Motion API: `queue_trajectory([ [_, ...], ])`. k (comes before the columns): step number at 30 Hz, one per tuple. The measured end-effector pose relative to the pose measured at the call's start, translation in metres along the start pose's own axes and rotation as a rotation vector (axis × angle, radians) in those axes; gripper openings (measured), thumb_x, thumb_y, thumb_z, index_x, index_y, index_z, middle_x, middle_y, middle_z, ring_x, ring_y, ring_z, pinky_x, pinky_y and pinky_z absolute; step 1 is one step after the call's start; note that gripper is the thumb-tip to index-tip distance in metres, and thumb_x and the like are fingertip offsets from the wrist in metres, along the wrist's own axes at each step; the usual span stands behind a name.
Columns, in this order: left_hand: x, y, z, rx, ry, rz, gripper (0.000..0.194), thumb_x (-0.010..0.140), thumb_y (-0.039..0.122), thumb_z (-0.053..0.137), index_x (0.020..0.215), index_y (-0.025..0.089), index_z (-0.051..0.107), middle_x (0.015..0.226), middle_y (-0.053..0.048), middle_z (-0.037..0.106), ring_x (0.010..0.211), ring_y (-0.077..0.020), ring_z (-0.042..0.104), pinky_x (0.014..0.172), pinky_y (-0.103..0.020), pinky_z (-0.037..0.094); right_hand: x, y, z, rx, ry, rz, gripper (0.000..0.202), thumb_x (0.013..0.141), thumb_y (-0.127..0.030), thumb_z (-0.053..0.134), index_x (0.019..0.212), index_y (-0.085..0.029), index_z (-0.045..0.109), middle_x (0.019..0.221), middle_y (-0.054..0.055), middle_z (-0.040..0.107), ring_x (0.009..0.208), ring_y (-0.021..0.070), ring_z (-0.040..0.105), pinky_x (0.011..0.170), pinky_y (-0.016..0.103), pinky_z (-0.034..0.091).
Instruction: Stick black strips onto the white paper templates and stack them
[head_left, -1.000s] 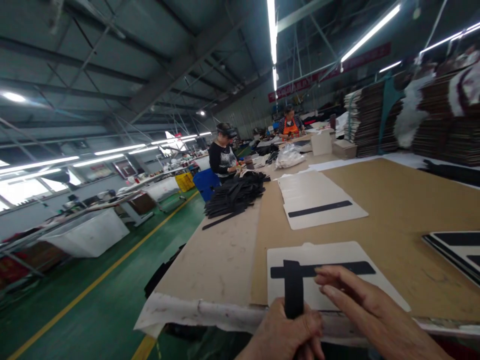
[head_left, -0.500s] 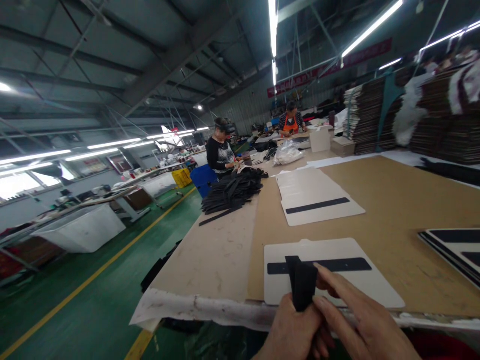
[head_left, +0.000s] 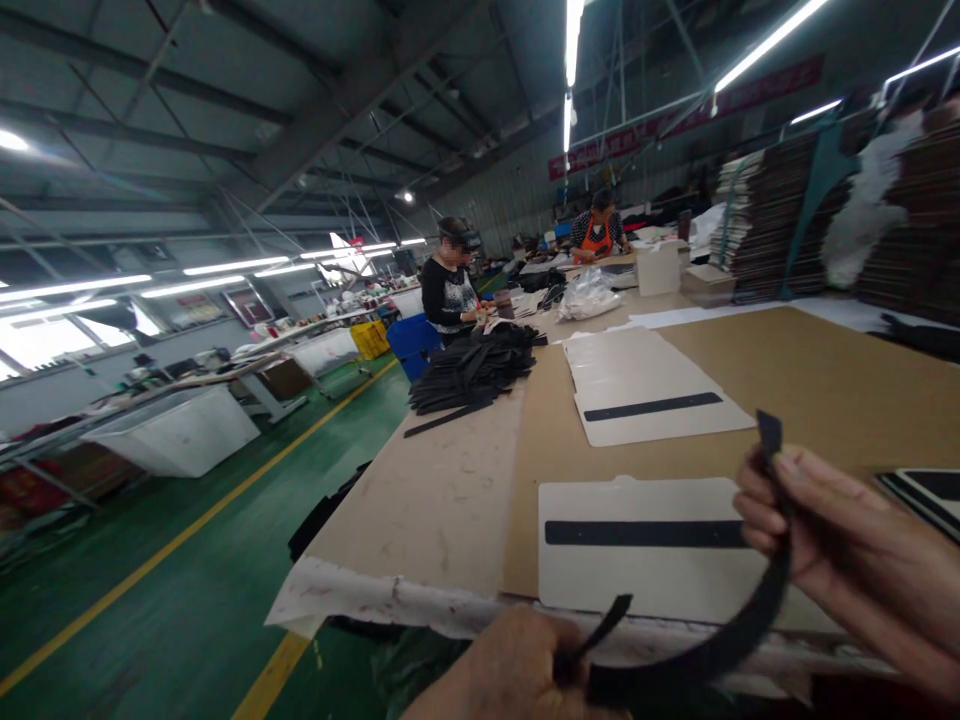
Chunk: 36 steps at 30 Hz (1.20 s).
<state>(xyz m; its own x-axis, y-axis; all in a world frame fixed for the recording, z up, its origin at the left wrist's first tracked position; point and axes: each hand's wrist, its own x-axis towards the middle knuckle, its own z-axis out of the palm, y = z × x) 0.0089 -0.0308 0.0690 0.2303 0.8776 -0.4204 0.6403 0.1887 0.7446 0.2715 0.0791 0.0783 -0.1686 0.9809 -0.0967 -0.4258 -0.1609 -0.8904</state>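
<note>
My left hand (head_left: 495, 665) is closed at the table's front edge, around black material with a short end sticking up past the thumb. A black strip (head_left: 757, 610) curves from there up to my right hand (head_left: 832, 510), which pinches it near its upper end. Behind the hands lies a cream panel (head_left: 577, 575) with a dark band (head_left: 645, 534) across it; my right hand and the strip cover its right part. Farther back is a stack of cream panels (head_left: 630, 365), the top one also carrying a dark band.
A heap of black strips (head_left: 476, 370) lies on the table's left side. Panels with dark bands (head_left: 926, 505) sit at the right edge. Behind are a clear plastic bag (head_left: 589, 293), tall stacks of boards (head_left: 772, 215) and two people at work. A green floor runs along the left.
My right hand has moved right and up, drawing one end of the black strip away from my left hand. My left hand has dropped lower and a little left.
</note>
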Motion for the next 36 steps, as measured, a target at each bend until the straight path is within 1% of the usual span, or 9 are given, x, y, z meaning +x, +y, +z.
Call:
queue_trajectory([
  [2,0.003,-0.003,-0.011,0.239,0.162,0.011,0.028,0.085,0.047,0.063,0.08,0.02,0.069,0.069,0.002,0.057,0.065,-0.015,0.051,0.06,-0.025,0.04,0.022,-0.016,-0.001,-0.129,-0.057,-0.026,0.03,0.072,-0.052,0.077,0.075,-0.026,0.062,0.065,-0.001,0.052,0.05,0.0099,0.043,0.041,0.022,0.038],
  [5,0.026,-0.014,-0.02,0.547,0.385,0.182,0.013,0.084,0.022,0.056,0.088,0.02,0.068,0.094,-0.003,0.065,0.091,-0.021,0.057,0.083,-0.031,0.046,0.058,-0.018,0.011,-0.455,-0.202,0.068,0.038,0.069,-0.057,0.077,0.072,-0.023,0.06,0.056,-0.004,0.047,0.046,0.0077,0.036,0.039,0.022,0.027],
  [8,0.057,-0.029,-0.022,0.676,0.486,0.306,0.032,0.074,0.01,0.054,0.103,0.021,0.065,0.119,-0.005,0.061,0.11,-0.0237,0.051,0.097,-0.036,0.045,0.092,0.002,0.03,-0.779,-0.403,0.186,0.039,0.069,-0.057,0.074,0.074,-0.02,0.061,0.057,-0.004,0.053,0.049,0.0088,0.043,0.045,0.022,0.03],
  [10,0.074,-0.037,-0.022,0.699,0.505,0.313,0.041,0.072,0.01,0.054,0.11,0.02,0.063,0.125,-0.006,0.058,0.113,-0.0252,0.049,0.098,-0.038,0.046,0.112,0.02,0.043,-0.921,-0.519,0.168,0.034,0.072,-0.053,0.07,0.077,-0.02,0.063,0.061,-0.003,0.059,0.053,0.0098,0.046,0.048,0.022,0.033],
  [14,0.09,-0.051,-0.021,0.686,0.496,0.307,0.042,0.073,0.012,0.054,0.114,0.019,0.061,0.117,-0.006,0.061,0.109,-0.0258,0.051,0.096,-0.039,0.048,0.14,0.05,0.063,-1.055,-0.67,0.105,0.024,0.075,-0.043,0.066,0.079,-0.02,0.067,0.067,-0.002,0.065,0.061,0.0124,0.052,0.055,0.024,0.039],
  [18,0.094,-0.063,-0.02,0.639,0.528,0.348,0.042,0.074,0.015,0.056,0.115,0.019,0.061,0.115,-0.006,0.062,0.105,-0.0254,0.051,0.095,-0.039,0.048,0.154,0.072,0.072,-1.15,-0.735,0.092,0.02,0.074,-0.037,0.064,0.08,-0.019,0.07,0.07,-0.001,0.067,0.065,0.0144,0.056,0.059,0.026,0.04],
  [22,0.096,-0.069,-0.018,0.6,0.532,0.382,0.043,0.072,0.016,0.057,0.115,0.017,0.062,0.115,-0.007,0.063,0.105,-0.0257,0.051,0.096,-0.04,0.048,0.162,0.09,0.073,-1.22,-0.772,0.072,0.02,0.075,-0.036,0.063,0.083,-0.02,0.071,0.074,-0.001,0.07,0.068,0.0155,0.058,0.06,0.026,0.041],
  [26,0.096,-0.07,-0.018,0.579,0.533,0.39,0.043,0.073,0.017,0.057,0.116,0.017,0.061,0.115,-0.008,0.062,0.106,-0.0259,0.051,0.097,-0.04,0.047,0.164,0.097,0.075,-1.241,-0.777,0.065,0.019,0.075,-0.035,0.064,0.085,-0.02,0.07,0.077,-0.001,0.071,0.07,0.0155,0.06,0.063,0.026,0.042],
  [36,0.097,-0.071,-0.019,0.568,0.536,0.389,0.045,0.073,0.018,0.058,0.118,0.017,0.061,0.115,-0.007,0.062,0.105,-0.0258,0.05,0.095,-0.04,0.047,0.161,0.096,0.088,-1.309,-0.741,0.085,0.014,0.072,-0.027,0.064,0.083,-0.019,0.069,0.076,0.0,0.07,0.07,0.0159,0.061,0.06,0.025,0.042],
])
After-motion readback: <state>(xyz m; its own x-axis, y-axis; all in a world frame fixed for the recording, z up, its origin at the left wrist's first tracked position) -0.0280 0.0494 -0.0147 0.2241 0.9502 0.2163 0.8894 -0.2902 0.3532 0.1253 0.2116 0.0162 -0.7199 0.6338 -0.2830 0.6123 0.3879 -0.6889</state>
